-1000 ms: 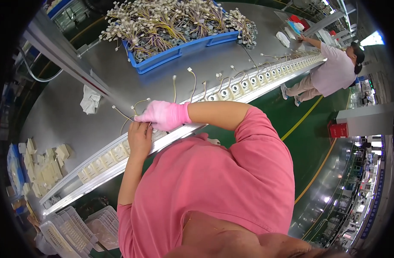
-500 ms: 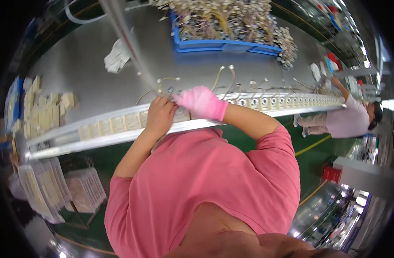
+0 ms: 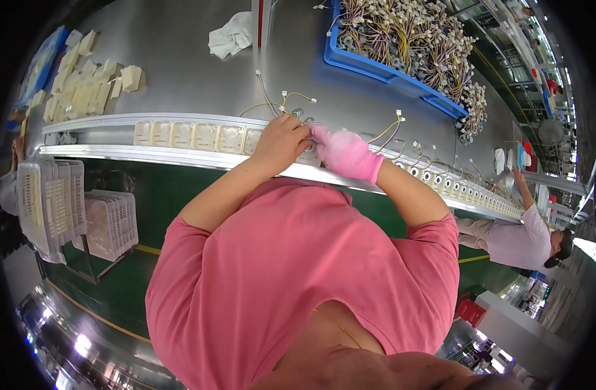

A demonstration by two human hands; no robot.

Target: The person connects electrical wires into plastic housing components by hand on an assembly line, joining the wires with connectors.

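Fingers bunched, whatever they hold hidden, my bare left hand [image 3: 283,144] and gloved right hand [image 3: 344,152] meet over cream housings [image 3: 205,136] beside wires [image 3: 264,89], apparently mid-fitting, the next move wanting careful alignment.

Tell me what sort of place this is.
Probably a factory assembly line: a long metal rail holding a row of cream plastic housings, and a blue plastic crate heaped with wire harnesses.

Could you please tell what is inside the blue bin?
The blue bin holds a tangled heap of white-tipped wire harnesses. The heap covers its bottom, so that cannot be seen.
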